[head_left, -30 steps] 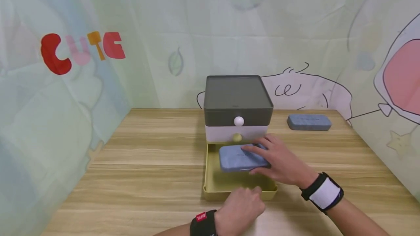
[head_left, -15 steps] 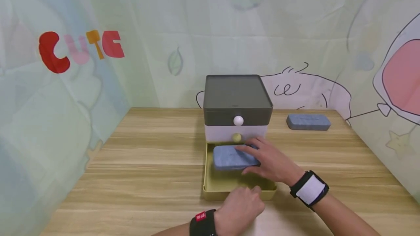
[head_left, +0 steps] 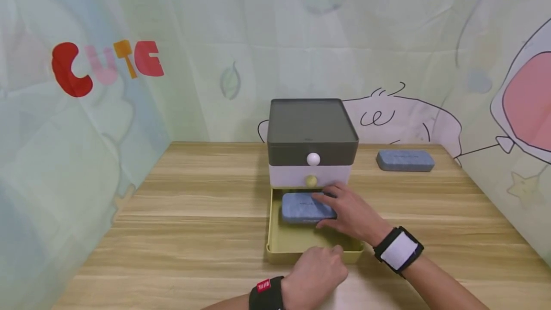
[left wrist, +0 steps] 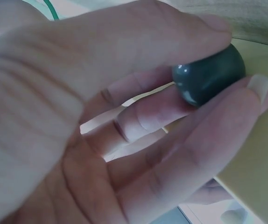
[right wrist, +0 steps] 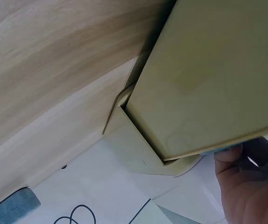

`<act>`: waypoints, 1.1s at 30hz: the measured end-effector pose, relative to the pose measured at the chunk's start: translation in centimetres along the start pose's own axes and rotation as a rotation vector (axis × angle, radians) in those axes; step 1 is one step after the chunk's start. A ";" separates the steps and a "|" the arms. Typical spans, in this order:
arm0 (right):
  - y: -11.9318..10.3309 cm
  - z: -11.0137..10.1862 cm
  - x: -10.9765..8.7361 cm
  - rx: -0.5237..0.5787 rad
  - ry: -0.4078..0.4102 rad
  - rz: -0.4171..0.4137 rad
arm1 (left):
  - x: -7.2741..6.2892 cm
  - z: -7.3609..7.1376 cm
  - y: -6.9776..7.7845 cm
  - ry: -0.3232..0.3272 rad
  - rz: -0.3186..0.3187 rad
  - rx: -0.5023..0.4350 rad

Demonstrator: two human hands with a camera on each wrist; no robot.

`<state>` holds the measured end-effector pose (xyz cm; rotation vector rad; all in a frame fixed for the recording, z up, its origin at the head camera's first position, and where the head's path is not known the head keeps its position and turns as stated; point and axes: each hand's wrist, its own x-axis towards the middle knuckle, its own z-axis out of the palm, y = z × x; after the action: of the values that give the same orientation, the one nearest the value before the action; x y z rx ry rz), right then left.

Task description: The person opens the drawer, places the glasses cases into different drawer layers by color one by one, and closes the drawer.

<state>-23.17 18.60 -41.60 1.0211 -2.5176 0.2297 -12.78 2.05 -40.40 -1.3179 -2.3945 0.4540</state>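
In the head view, a blue oblong case lies level inside the pulled-out yellow drawer, towards its back. My right hand grips the case's right end, fingers at its far side and thumb at the near side. The right wrist view mostly has the drawer's outer side, with just a sliver of the case beside my thumb. My left hand is at the drawer front. Between its thumb and fingers it pinches a dark green round knob, which the hand hides from the head view.
Above the drawer stand a white drawer with a yellow knob and a dark grey drawer with a white knob, both pushed in. Another blue case lies at the back right of the wooden table. Printed cloth walls surround it.
My right hand has moved left and down with the blue case, lowering it into the yellow drawer. The left hand has stayed on the knob, and the drawer has not moved.
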 end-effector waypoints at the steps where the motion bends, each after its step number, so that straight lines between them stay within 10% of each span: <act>1: 0.0 0.1 0.0 -0.010 0.000 -0.001 | 0.0 0.0 0.0 -0.001 -0.001 -0.002; 33: -0.4 0.3 0.4 -0.220 -0.050 -0.037 | -0.1 0.2 0.0 0.033 0.008 0.010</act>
<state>-23.24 17.97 -41.71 0.9944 -2.4977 -0.0841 -12.85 1.93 -40.57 -1.3215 -2.3580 0.4429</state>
